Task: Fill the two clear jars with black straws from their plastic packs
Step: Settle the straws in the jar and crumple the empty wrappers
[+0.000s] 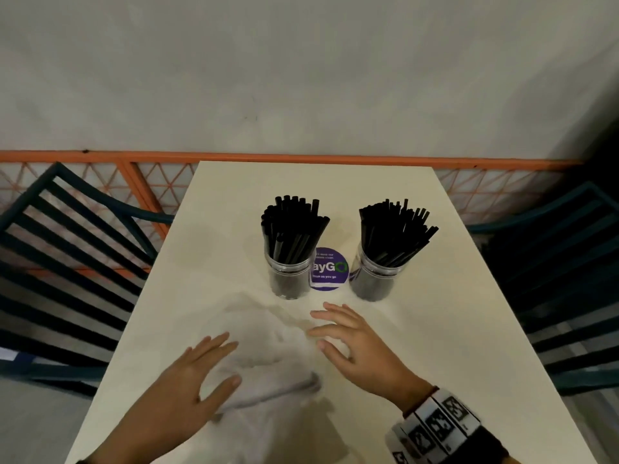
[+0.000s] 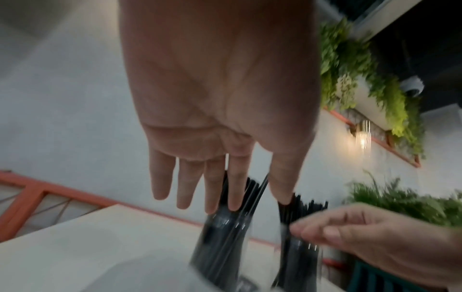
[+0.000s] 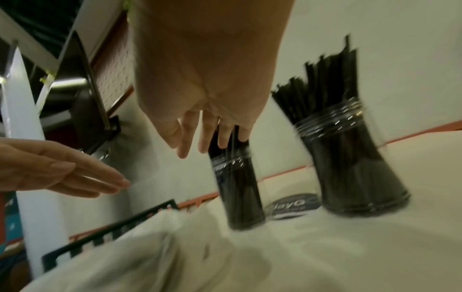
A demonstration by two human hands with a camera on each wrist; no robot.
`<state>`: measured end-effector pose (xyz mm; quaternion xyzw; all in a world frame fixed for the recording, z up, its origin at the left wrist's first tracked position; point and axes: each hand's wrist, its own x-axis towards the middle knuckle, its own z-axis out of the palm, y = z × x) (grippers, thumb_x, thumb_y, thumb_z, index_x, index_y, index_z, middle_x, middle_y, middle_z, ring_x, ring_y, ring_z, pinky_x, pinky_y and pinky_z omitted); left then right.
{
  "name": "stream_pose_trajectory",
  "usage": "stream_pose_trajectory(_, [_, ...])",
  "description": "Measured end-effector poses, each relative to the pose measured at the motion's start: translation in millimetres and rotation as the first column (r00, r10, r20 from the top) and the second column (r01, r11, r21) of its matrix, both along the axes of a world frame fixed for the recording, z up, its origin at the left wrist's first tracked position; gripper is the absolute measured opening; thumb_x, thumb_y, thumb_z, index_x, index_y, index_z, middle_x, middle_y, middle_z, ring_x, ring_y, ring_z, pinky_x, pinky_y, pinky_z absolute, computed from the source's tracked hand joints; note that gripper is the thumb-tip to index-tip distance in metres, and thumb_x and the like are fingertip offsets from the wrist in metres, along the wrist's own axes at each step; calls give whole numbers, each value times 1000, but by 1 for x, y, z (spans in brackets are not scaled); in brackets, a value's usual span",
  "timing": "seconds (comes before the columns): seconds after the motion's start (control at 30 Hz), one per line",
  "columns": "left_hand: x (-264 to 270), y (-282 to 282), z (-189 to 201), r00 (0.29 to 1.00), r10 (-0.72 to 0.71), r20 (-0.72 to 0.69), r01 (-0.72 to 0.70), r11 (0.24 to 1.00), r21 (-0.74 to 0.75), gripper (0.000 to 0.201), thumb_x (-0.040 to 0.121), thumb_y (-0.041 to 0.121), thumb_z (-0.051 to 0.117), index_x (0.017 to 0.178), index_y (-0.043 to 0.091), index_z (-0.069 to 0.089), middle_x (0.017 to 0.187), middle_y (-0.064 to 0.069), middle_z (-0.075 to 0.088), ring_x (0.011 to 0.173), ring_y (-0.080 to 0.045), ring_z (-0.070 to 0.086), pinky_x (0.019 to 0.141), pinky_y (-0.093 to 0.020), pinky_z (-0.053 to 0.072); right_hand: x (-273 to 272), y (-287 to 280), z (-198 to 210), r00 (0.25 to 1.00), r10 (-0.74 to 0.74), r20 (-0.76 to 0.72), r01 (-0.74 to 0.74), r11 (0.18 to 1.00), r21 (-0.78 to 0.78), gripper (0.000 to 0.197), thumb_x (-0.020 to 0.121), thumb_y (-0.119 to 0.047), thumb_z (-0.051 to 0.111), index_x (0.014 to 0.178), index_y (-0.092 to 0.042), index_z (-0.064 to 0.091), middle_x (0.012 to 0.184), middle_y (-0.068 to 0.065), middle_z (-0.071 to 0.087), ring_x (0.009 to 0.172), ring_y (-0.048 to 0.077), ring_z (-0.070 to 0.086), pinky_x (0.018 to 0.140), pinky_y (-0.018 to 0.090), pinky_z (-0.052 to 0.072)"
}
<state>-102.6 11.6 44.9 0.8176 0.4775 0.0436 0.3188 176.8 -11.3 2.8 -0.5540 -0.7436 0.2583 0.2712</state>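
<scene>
Two clear jars stand upright on the cream table (image 1: 452,329), each packed with black straws: the left jar (image 1: 290,276) and the right jar (image 1: 374,279). Crumpled clear plastic packs (image 1: 264,349) lie in front of them, with no straws showing inside. My left hand (image 1: 204,370) hovers over the plastic's left side, fingers spread and straight. My right hand (image 1: 338,333) hovers over its right side, fingers relaxed, holding nothing. The wrist views show the left hand (image 2: 217,193) and right hand (image 3: 200,142) open, with the left jar (image 3: 240,189) and right jar (image 3: 350,164) beyond.
A round purple sticker (image 1: 330,270) lies on the table between the jars. Dark slatted chairs stand at the left (image 1: 67,262) and right (image 1: 569,279) of the table. An orange lattice rail (image 1: 301,158) and a pale wall run behind the far edge.
</scene>
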Motion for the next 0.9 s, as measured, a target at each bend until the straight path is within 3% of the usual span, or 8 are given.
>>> stream_pose_trajectory(0.1, [47,-2,32,982,61,178,-82,990,113,40,76,64,39,114,53,42,123,43,31,116,21,36,76,5,33,47,-3,17,981,-155,-119,164,984,69,26,89,-36,48,101,-26,70,105,-16,64,105,-6,53,89,5,36])
stream_pose_trajectory(0.2, [103,5,48,947,56,316,-111,981,159,32,81,58,50,110,44,57,114,37,53,110,20,43,77,4,34,94,0,28,936,-296,-193,318,943,96,19,87,-24,54,95,-22,71,91,-12,68,90,-2,59,68,7,42])
stream_pose_trajectory(0.4, [203,32,34,828,201,524,-235,972,-1,47,71,47,65,116,37,52,115,19,58,103,10,52,82,1,37,160,24,28,827,-498,-259,525,850,42,12,86,-12,63,94,-20,67,94,-5,66,90,7,59,81,21,48])
stream_pose_trajectory(0.47, [224,46,23,804,306,510,-265,952,-153,61,73,36,73,128,28,46,125,6,55,110,3,51,94,-11,40,169,37,25,780,-557,-285,571,820,-41,26,82,-22,69,107,-19,59,104,-1,60,99,12,57,85,23,44])
stream_pose_trajectory(0.63, [255,82,10,819,323,474,-203,936,-288,92,62,43,79,138,27,30,135,11,46,126,-11,45,107,-39,39,174,65,21,805,-528,-269,465,845,-265,104,66,-44,79,146,-22,17,137,-3,36,132,10,30,109,35,31])
stream_pose_trajectory(0.77, [270,107,7,806,310,504,-176,939,-296,89,57,36,85,127,30,30,127,10,50,120,-9,48,101,-26,40,167,87,32,884,-340,-320,303,940,-159,100,60,-45,83,141,-26,27,143,-1,41,135,16,36,110,44,36])
stream_pose_trajectory(0.83, [277,117,8,795,264,547,-111,949,-296,82,58,24,86,115,39,29,119,15,50,115,1,49,89,-10,42,163,96,39,903,-208,-376,189,978,-87,90,58,-25,89,129,-35,35,126,-8,53,123,6,49,101,32,45])
stream_pose_trajectory(0.9, [282,126,7,793,195,578,-34,960,-277,91,58,16,85,117,44,21,113,25,44,108,16,48,83,-1,38,160,105,35,902,-140,-409,102,988,-115,109,55,-11,89,129,-47,17,125,-28,43,119,-15,43,99,12,37])
